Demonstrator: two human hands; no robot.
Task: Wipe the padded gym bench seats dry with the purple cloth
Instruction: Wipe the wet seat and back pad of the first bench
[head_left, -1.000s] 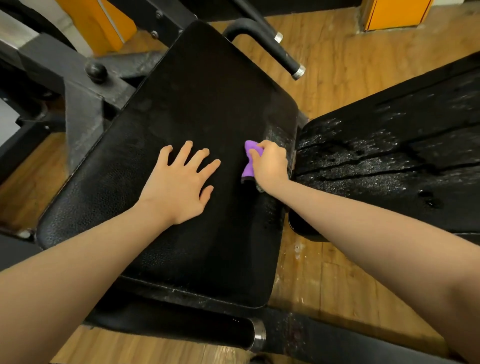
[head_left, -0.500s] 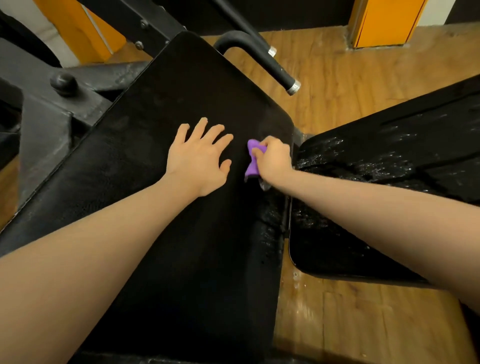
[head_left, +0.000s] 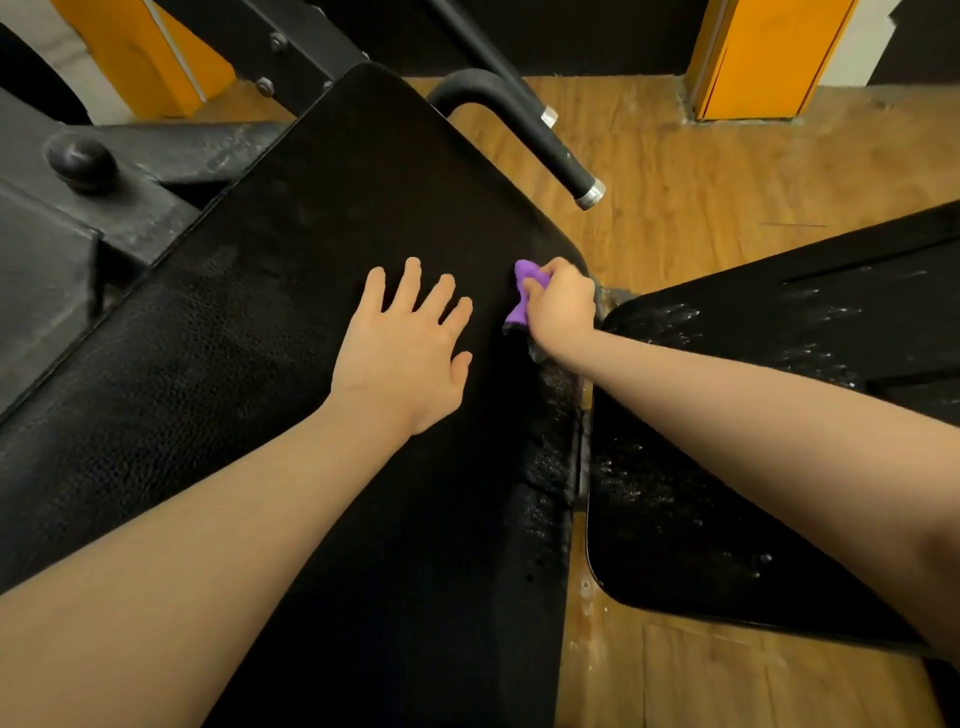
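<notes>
The near bench pad (head_left: 291, 322) is noted as largely matt; wet beading is seen along its right edge. The second pad (head_left: 779, 415), lying to the right across a narrow gap, is observed heavily wet, its long axis running away rightward. The left hand (head_left: 402, 358) is pressed flat, fingers spread. The purple cloth (head_left: 524, 293) is bunched in the right hand (head_left: 563, 309), which is judged nearer the wet pad.

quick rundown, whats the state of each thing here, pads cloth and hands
left pad: mostly dry, wet strip along right edge
right pad: wet, droplets all over
purple cloth: bunched up, on left pad
right hand: grips cloth
left hand: flat on left pad
</notes>
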